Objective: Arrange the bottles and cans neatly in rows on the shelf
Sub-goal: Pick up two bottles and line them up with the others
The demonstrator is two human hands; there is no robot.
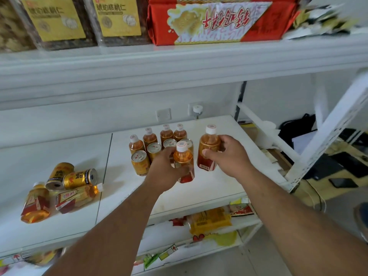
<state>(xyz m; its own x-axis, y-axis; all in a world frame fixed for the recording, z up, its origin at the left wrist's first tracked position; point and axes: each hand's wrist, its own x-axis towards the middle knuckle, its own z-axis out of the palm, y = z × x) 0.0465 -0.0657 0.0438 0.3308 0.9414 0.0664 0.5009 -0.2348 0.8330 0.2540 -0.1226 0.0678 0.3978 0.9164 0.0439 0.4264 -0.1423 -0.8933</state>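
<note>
A person stands at a white shelf (215, 182), seen from above, with both arms reaching toward the centre of the frame. The left hand (166, 172) has its fingers wrapped around a small bottle of amber tea (183, 162) with a white cap, standing at the front of the group. The right hand (229, 156), just to the right, has its fingers clamped on a second, similar bottle (209, 150) held upright.

Behind them, in the middle of the frame, four bottles (166, 134) stand in a back row, with gold cans (140, 163) upright in front of them. At lower left, well apart, two cans (79, 178) and two bottles (36, 204) lie on their sides.

The step in hand appears to be adding these two bottles to the rows. Next, each should be set down upright, in line with its neighbours, without knocking the cans; the tipped items at lower left remain to be collected.
</note>
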